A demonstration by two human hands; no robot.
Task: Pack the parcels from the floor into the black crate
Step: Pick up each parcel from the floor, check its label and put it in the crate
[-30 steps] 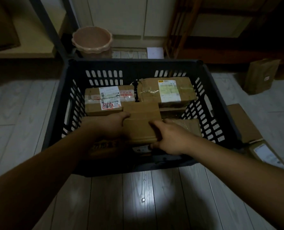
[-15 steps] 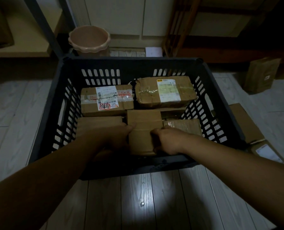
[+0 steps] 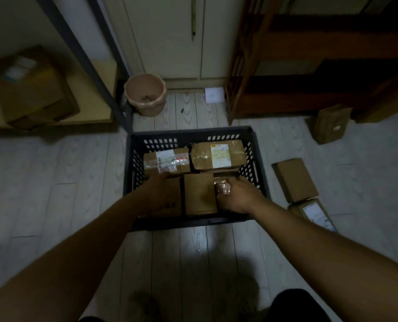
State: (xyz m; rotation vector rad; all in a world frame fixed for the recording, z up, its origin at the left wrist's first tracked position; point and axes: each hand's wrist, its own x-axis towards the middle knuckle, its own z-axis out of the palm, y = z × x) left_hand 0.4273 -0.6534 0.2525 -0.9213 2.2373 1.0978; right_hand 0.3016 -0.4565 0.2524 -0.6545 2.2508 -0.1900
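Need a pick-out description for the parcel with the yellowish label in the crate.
Find the black crate on the pale floor, in front of the pink bin. In its far right corner lies a brown taped parcel. Its label is tall, pale yellow with an orange strip on top; the left neighbour carries white labels with red print.

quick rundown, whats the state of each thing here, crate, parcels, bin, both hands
black crate: upright on floor, open-topped, partly filled
labelled parcels: lying flat at crate's far end
plain parcel: in crate's near row, between the hands
left hand: resting on near-left parcel, grip unclear
right hand: beside plain parcel, grip unclear
floor parcels: unpacked, right of crate
pink bin: upright, nearly empty
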